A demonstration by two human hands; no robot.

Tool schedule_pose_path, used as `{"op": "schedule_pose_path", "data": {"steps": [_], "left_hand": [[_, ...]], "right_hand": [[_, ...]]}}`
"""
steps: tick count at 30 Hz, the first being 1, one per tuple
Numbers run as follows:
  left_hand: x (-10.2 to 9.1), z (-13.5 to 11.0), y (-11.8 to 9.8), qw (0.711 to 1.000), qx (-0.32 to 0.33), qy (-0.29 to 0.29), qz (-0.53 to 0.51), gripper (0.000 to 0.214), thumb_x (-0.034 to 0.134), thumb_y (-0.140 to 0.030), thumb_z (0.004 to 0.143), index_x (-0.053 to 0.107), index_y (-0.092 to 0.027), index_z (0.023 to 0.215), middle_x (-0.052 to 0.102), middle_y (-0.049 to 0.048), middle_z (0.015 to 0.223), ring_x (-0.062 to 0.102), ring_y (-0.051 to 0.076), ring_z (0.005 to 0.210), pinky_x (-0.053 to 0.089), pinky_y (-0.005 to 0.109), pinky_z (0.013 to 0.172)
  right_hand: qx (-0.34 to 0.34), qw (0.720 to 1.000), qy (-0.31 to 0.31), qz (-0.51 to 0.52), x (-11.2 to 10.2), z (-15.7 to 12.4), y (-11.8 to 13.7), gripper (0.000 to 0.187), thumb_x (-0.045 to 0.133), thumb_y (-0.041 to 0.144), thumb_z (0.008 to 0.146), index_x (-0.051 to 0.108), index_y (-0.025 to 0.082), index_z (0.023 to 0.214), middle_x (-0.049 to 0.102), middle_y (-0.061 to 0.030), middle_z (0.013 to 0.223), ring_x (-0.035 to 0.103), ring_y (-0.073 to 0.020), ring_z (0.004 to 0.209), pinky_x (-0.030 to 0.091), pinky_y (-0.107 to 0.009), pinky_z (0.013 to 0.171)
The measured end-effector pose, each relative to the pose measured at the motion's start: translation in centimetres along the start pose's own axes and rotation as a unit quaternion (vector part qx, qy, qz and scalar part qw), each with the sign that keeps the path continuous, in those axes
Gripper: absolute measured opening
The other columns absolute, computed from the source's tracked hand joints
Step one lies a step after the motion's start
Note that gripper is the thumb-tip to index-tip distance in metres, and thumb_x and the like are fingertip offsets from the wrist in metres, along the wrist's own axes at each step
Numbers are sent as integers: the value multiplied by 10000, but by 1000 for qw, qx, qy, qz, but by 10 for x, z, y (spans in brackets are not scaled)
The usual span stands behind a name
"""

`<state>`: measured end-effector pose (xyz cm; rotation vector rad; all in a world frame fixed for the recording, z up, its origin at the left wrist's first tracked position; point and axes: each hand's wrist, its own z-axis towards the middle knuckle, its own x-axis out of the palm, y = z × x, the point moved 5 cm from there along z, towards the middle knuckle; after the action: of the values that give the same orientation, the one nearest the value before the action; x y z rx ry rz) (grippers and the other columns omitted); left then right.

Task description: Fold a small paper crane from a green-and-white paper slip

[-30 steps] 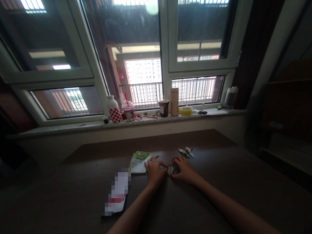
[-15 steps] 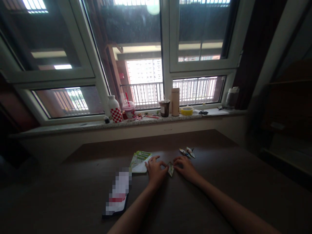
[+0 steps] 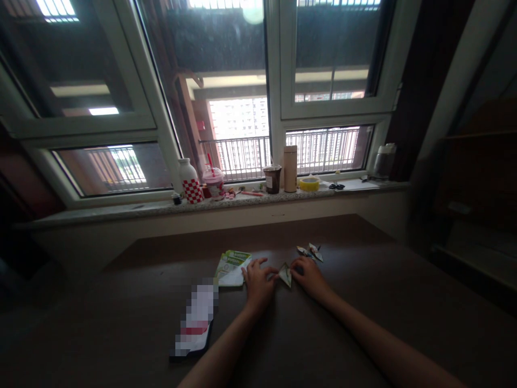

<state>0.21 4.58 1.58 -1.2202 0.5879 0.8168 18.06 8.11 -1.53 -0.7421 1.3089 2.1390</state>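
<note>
Light comes in through a big window (image 3: pixel 276 81) and falls on a dark brown worktop (image 3: pixel 343 339). On it, right between the two hands, is a small folded paper (image 3: pixel 285 276) with a pointy shape like a kite. Its long way runs from near the person toward the window, with the near tip leaning a little right.

So the paper is to the right of the left hand (image 3: pixel 259 281) and to the left of the right hand (image 3: pixel 310 277). Both hands are about as close as each other. The left grip has thumb and finger close together at the paper's left corner. The right grip has its fingers bent in at the right edge. I cannot tell if either one really pinches the paper.

Just beside the left hand's other fingers are green and white packs (image 3: pixel 231 269). Past the right hand, toward the window, sit more folded bits (image 3: pixel 310 252). Nearer the person, left of the left arm, is what looks like a phone (image 3: pixel 196 318), blurred over.

Farther off, the sill (image 3: pixel 242 202) holds a checked bottle (image 3: pixel 191 186), a pink cup (image 3: pixel 215 184), a brown cup (image 3: pixel 272 180), a tall flask (image 3: pixel 290 170) and yellow tape (image 3: pixel 309 185).
</note>
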Motion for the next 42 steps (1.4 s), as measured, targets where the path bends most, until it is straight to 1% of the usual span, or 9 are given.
{"op": "schedule_pose_path", "data": {"steps": [5,12,24,29,42], "left_hand": [[1,0,0,1000,1,1,12,176,693,-188,788,781,-319,866,583,19,1361,379,302,1366,104,621,1177],[2,0,1,1000,-3,2,14,143,715,-218,783,777,-317,865,583,16,1357,376,300,1366,101,620,1176],[2,0,1,1000,-6,7,6,102,717,-275,788,775,-303,867,581,24,1357,372,301,1369,92,614,1180],[1,0,0,1000,-11,13,12,108,720,-272,782,774,-307,869,583,18,1355,368,298,1374,79,610,1183],[3,1,0,999,-13,19,36,99,720,-286,778,767,-303,864,589,25,1347,384,297,1361,101,612,1176]], "right_hand": [[-1,1000,3,0,1,-2,0,118,609,230,852,718,184,845,668,-79,1003,574,-229,1036,409,-359,976],[2,1000,7,-7,2,-2,-1,116,629,244,847,730,187,850,669,-86,1030,563,-238,1054,399,-368,985],[0,999,35,-27,0,-6,10,131,642,301,857,740,230,904,664,-58,1102,542,-245,1104,369,-381,1001],[-9,999,43,-32,1,-7,12,118,644,291,852,735,238,905,667,-48,1110,546,-238,1113,362,-382,1003],[-7,998,60,-34,2,-8,18,123,625,282,858,727,245,917,660,-46,1130,536,-240,1130,365,-385,989]]}}
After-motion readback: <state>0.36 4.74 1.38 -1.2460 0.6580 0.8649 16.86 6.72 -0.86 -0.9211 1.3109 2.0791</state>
